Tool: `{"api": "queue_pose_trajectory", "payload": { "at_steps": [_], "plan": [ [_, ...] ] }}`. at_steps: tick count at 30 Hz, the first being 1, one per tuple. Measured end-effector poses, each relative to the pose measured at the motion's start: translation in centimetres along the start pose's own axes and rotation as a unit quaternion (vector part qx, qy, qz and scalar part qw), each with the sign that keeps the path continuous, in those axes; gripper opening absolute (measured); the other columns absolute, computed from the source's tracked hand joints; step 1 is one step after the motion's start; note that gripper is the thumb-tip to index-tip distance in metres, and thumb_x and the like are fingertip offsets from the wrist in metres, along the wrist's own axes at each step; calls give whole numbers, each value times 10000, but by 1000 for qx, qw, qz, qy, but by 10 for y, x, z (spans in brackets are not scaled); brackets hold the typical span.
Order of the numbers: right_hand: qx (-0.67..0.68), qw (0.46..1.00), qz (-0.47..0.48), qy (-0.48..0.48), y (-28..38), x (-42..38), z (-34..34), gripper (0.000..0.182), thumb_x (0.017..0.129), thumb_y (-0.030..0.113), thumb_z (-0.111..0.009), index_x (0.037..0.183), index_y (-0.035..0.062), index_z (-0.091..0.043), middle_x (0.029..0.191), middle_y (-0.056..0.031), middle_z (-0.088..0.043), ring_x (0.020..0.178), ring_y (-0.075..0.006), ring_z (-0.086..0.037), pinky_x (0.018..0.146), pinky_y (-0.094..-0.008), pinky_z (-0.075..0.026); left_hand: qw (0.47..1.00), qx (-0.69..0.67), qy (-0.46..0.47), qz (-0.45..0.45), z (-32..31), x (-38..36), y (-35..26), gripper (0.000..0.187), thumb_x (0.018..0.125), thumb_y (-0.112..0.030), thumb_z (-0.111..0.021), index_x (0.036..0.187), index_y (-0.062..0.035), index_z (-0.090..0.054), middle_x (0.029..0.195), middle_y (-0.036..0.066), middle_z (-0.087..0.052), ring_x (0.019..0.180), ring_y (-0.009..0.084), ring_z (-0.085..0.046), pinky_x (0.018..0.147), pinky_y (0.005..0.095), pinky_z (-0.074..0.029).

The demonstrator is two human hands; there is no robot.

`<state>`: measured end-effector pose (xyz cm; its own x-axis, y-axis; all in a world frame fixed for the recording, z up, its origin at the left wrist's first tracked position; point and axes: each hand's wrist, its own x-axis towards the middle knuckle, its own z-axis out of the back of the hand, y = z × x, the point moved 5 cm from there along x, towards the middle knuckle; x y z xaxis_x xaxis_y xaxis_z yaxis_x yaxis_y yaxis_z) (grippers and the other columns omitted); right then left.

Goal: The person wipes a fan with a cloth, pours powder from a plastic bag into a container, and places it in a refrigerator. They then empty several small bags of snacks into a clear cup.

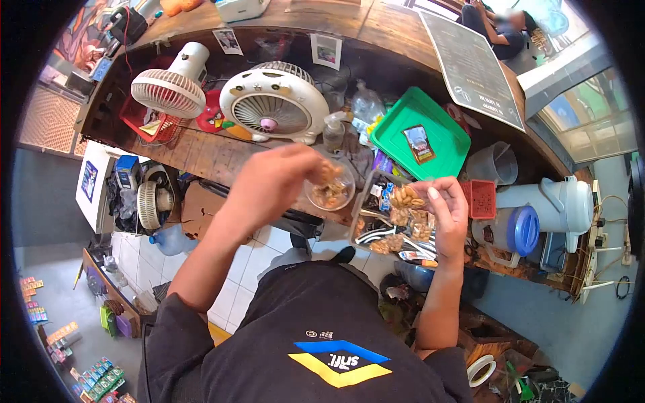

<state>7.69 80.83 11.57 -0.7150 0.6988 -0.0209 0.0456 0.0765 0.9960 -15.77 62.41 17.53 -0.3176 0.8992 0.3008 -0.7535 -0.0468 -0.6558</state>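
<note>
Head view, looking down over cluttered wooden worktop (201, 151). Left hand (275, 181) bunched, fingers closed on a pinch of brown peanuts above small clear plastic cup of peanuts (330, 191); blurred, so exact grip uncertain. Right hand (447, 208) curled round edge of clear plastic tray of shelled peanuts and snacks (396, 221). Nuts judged light, hard, loose, apt to spill; cup thin and flexible, best taken by rim. Nearby: white round table fan (275, 101), green plastic tray (420, 134), blue-lidded jug (521, 228), crowding reach.
</note>
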Motion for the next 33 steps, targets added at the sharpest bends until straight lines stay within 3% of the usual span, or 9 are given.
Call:
{"api": "queue_pose_trajectory", "payload": {
  "at_steps": [2, 6, 11, 15, 21, 23, 24, 26, 33],
  "plan": [
    [8, 999, 33, 0, 5, 3, -9, 70, 1025, 111, -543, 1043, 44, -534, 1085, -174, -712, 1025, -219, -690, 905, -340, -529, 985, 93, 141, -34, -19, 8, -2, 149, 795, 48, -649, 918, -32, -677, 1065, 104, -723, 942, 298, -708, 790, 394, -574],
    [-9, 998, 62, -26, 14, 2, -23, 64, 1022, 102, -539, 1041, 41, -540, 1077, -171, -716, 1029, -208, -682, 935, -333, -497, 958, 131, 231, -112, -44, 15, 7, 184, 802, 0, -640, 976, -19, -695, 1095, 115, -710, 988, 299, -691, 811, 413, -566],
    [-7, 997, 63, -40, 15, -8, -25, 50, 1019, 78, -540, 1027, 29, -543, 1074, -171, -721, 1031, -205, -679, 960, -345, -501, 875, 248, 394, -135, -74, 16, 2, 134, 834, -98, -633, 805, -20, -739, 838, 165, -733, 788, 344, -734, 668, 441, -582],
    [-10, 998, 50, -31, 15, -7, -11, 42, 1012, 77, -540, 1018, 35, -537, 1058, -168, -718, 1034, -206, -678, 961, -343, -499, 900, 229, 355, -109, -94, 13, 11, 202, 853, -137, -618, 719, -38, -733, 717, 173, -710, 695, 361, -730, 615, 457, -577],
    [-3, 999, 54, 5, 22, -3, 5, 44, 1008, 71, -544, 1008, 28, -533, 1065, -178, -715, 1035, -214, -675, 985, -369, -505, 867, 264, 411, -95, -122, 17, 26, 200, 876, -144, -606, 803, -14, -739, 813, 200, -730, 782, 358, -742, 642, 447, -588],
    [-10, 998, 52, 23, 24, -1, 7, 48, 1009, 70, -548, 1004, 24, -536, 1077, -183, -714, 1049, -220, -673, 992, -380, -504, 840, 266, 473, -19, -130, 17, 34, 203, 883, -153, -617, 964, -21, -748, 909, 198, -742, 875, 364, -740, 703, 432, -596],
    [-8, 998, 54, 26, 24, 1, 8, 48, 1009, 70, -548, 1004, 24, -536, 1077, -183, -714, 1049, -220, -673, 992, -380, -504, 840, 268, 471, -16, -144, 14, 50, 203, 883, -153, -617, 964, -21, -748, 909, 198, -742, 875, 364, -740, 703, 432, -596],
    [0, 998, 52, 43, 23, 3, 10, 50, 1009, 69, -554, 1003, 21, -540, 1082, -188, -715, 1054, -223, -676, 991, -383, -506, 799, 264, 535, -74, -184, -8, 87, 320, 847, -90, -675, 1162, -37, -702, 1077, 184, -736, 1001, 365, -720, 788, 412, -593],
    [19, 996, 65, 58, 19, 10, 9, 56, 1012, 49, -579, 1038, 0, -570, 1099, -187, -726, 1077, -230, -693, 984, -382, -525, 757, 278, 590, -45, -167, 5, 64, 356, 819, -3, -632, 1165, -35, -706, 1145, 191, -714, 1071, 355, -695, 842, 426, -578]
  ]
}}
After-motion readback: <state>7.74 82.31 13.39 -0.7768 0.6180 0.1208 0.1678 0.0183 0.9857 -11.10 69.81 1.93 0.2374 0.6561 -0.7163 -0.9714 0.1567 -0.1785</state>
